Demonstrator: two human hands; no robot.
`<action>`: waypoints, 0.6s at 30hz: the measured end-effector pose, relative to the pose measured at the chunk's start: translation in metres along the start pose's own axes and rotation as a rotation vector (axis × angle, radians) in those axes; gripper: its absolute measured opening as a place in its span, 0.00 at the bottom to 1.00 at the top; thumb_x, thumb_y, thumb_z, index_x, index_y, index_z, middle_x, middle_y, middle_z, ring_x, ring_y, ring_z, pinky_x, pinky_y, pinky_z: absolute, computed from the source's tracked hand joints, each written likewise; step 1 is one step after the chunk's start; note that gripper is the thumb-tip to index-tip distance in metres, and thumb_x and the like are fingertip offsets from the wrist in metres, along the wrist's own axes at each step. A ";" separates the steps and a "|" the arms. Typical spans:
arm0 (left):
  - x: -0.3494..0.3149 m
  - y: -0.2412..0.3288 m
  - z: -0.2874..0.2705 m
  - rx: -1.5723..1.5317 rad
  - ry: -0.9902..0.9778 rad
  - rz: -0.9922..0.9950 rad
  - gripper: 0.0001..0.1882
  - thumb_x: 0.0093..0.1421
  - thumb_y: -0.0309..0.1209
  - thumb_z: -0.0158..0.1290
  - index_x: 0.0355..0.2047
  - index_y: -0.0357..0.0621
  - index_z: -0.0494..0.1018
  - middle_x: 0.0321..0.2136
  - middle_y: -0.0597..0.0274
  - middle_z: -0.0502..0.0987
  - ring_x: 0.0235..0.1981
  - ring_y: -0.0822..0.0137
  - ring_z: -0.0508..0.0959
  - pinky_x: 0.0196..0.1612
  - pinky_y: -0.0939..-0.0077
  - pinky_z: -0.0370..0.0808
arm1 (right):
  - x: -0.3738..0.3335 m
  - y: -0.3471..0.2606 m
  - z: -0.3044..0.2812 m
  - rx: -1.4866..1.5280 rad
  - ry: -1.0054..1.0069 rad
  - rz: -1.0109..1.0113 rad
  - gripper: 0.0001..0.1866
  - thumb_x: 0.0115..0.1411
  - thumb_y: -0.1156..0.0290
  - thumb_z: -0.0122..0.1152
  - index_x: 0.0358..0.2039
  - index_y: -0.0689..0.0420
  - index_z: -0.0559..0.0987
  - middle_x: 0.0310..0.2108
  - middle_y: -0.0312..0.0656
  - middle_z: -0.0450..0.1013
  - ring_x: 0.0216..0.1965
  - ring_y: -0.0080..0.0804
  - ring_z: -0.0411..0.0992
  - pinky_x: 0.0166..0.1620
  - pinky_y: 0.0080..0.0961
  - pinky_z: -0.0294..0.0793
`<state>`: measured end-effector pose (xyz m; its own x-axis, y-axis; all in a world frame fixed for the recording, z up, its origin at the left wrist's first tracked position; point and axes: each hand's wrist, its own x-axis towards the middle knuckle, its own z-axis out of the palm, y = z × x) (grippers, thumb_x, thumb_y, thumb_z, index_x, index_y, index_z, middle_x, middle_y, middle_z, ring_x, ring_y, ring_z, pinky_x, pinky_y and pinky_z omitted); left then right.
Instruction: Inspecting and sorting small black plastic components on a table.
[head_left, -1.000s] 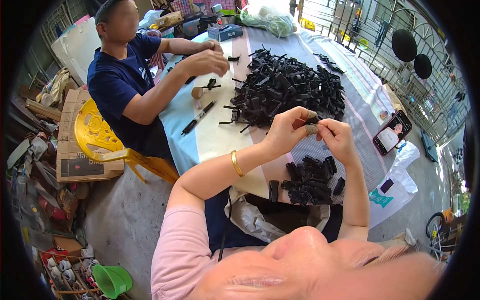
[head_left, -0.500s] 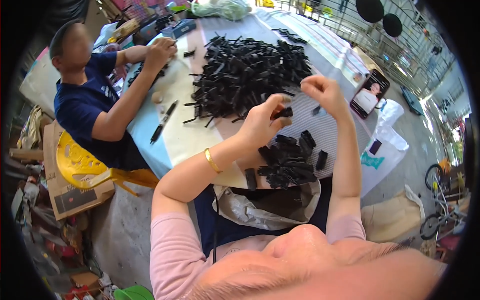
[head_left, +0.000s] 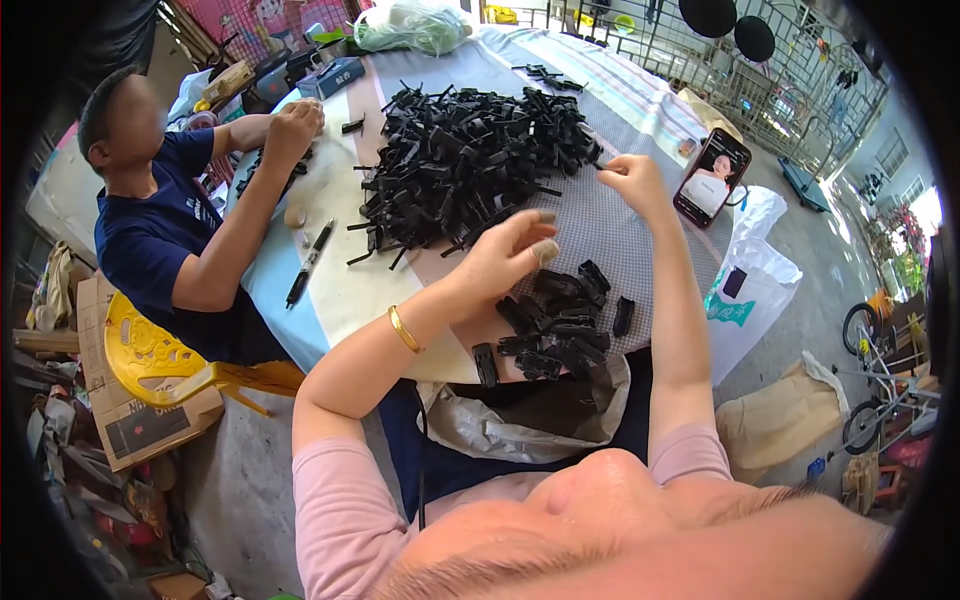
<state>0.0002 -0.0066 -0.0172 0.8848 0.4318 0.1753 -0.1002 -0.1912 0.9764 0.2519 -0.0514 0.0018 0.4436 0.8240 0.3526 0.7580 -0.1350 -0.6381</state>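
A large heap of black plastic parts (head_left: 465, 165), many with thin stems sticking out, covers the middle of the table. My left hand (head_left: 508, 256) is at the heap's near edge, fingers apart and nothing visible in them. Its thumb has a pale wrapping. Beyond the heap's right edge, the fingertips of my right hand (head_left: 634, 184) pinch a small black plastic part (head_left: 602, 165), mostly hidden by the fingers. Just below my left hand lies a smaller pile of blocky black parts (head_left: 560, 325). Single pieces rest on either side of it.
An open whitish sack (head_left: 470, 425) hangs at the table's near edge by my lap. At right stand a lit phone (head_left: 712, 178) and a white plastic bag (head_left: 750, 290). Across to the left, a seated co-worker (head_left: 165, 215) handles small parts, with a pen (head_left: 311, 264) nearby.
The black part that was in my left hand no longer shows there, and its fingers have spread. My right hand now pinches a part by the heap. The view has shifted slightly.
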 end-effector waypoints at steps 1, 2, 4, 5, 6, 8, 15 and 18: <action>0.002 -0.002 -0.003 -0.101 0.043 0.025 0.26 0.58 0.30 0.48 0.54 0.37 0.54 0.46 0.53 0.68 0.47 0.66 0.69 0.50 0.74 0.66 | -0.004 -0.009 -0.002 0.002 -0.003 -0.007 0.15 0.41 0.65 0.62 0.28 0.62 0.79 0.21 0.44 0.74 0.24 0.29 0.73 0.29 0.23 0.71; 0.005 0.004 -0.005 -0.163 0.061 -0.009 0.32 0.56 0.31 0.51 0.57 0.39 0.49 0.48 0.52 0.66 0.48 0.64 0.69 0.51 0.72 0.65 | -0.011 -0.023 -0.004 0.169 -0.083 -0.087 0.12 0.43 0.67 0.62 0.28 0.62 0.79 0.20 0.40 0.74 0.23 0.25 0.71 0.27 0.21 0.69; 0.003 0.008 -0.011 -0.361 0.099 0.046 0.35 0.53 0.31 0.54 0.57 0.40 0.48 0.49 0.52 0.64 0.48 0.63 0.68 0.51 0.71 0.65 | -0.024 -0.052 0.005 0.420 -0.281 -0.226 0.08 0.46 0.72 0.62 0.27 0.62 0.78 0.19 0.35 0.72 0.21 0.18 0.67 0.26 0.16 0.67; 0.004 0.010 -0.015 -0.403 0.072 0.099 0.38 0.51 0.30 0.56 0.58 0.41 0.47 0.50 0.51 0.63 0.49 0.62 0.68 0.51 0.70 0.65 | -0.032 -0.063 0.010 0.492 -0.387 -0.278 0.06 0.48 0.75 0.61 0.27 0.63 0.78 0.19 0.33 0.71 0.21 0.16 0.66 0.25 0.15 0.66; 0.003 0.011 -0.018 -0.410 0.090 0.090 0.38 0.50 0.30 0.57 0.58 0.42 0.48 0.50 0.51 0.63 0.49 0.62 0.68 0.51 0.70 0.65 | -0.040 -0.071 0.018 0.517 -0.434 -0.342 0.06 0.47 0.77 0.61 0.28 0.64 0.77 0.20 0.35 0.72 0.23 0.17 0.67 0.26 0.16 0.67; 0.002 0.019 -0.025 -0.457 0.073 0.072 0.39 0.47 0.29 0.60 0.56 0.41 0.52 0.48 0.52 0.65 0.48 0.64 0.68 0.49 0.71 0.67 | -0.047 -0.081 0.023 0.523 -0.526 -0.390 0.08 0.47 0.76 0.62 0.29 0.64 0.76 0.22 0.37 0.72 0.25 0.17 0.68 0.28 0.16 0.68; 0.000 0.029 -0.029 -0.518 0.006 0.200 0.34 0.47 0.26 0.59 0.53 0.41 0.57 0.47 0.53 0.67 0.47 0.65 0.69 0.49 0.73 0.68 | -0.048 -0.086 0.020 0.508 -0.522 -0.389 0.08 0.47 0.77 0.62 0.30 0.64 0.76 0.25 0.38 0.73 0.27 0.18 0.68 0.31 0.17 0.69; -0.001 0.022 -0.030 -0.539 0.107 0.178 0.27 0.50 0.22 0.55 0.51 0.40 0.59 0.45 0.53 0.69 0.46 0.66 0.70 0.47 0.76 0.68 | -0.049 -0.085 0.026 0.537 -0.442 -0.420 0.07 0.49 0.76 0.60 0.30 0.64 0.77 0.24 0.38 0.73 0.26 0.17 0.68 0.30 0.17 0.69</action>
<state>-0.0168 0.0152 0.0082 0.7852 0.5259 0.3271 -0.4858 0.1955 0.8519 0.1535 -0.0659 0.0213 -0.1416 0.9036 0.4043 0.4366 0.4236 -0.7937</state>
